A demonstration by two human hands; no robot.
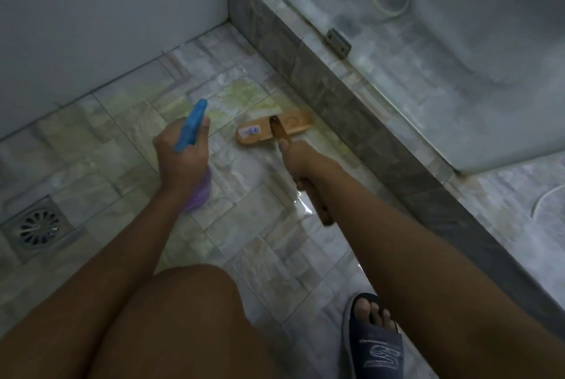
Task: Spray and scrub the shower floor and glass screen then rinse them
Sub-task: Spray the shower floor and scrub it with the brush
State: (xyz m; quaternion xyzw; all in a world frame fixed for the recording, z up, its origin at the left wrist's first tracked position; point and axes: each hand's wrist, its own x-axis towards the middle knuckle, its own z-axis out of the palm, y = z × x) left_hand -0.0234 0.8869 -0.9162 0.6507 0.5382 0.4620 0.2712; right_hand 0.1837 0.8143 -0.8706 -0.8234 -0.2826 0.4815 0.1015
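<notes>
My left hand (180, 154) grips a spray bottle (192, 126) with a blue trigger head and a purple body, its nozzle pointing away over the wet tiled shower floor (122, 121). A wooden scrub brush (273, 129) lies flat on the tiles beside the grey stone kerb (330, 97); my right hand (301, 161) holds its wooden handle. A yellow-green patch of cleaner (241, 97) spreads on the tiles just beyond the brush. The glass screen (428, 103) rises from the kerb on the right, hazy and streaked.
A square metal floor drain (38, 227) sits at the left. White walls (91, 11) close the far side. A metal bracket (337, 42) sits on the kerb. My knee (189, 302) and a sandalled foot (374, 339) are in the foreground. A toilet and hose show behind the glass.
</notes>
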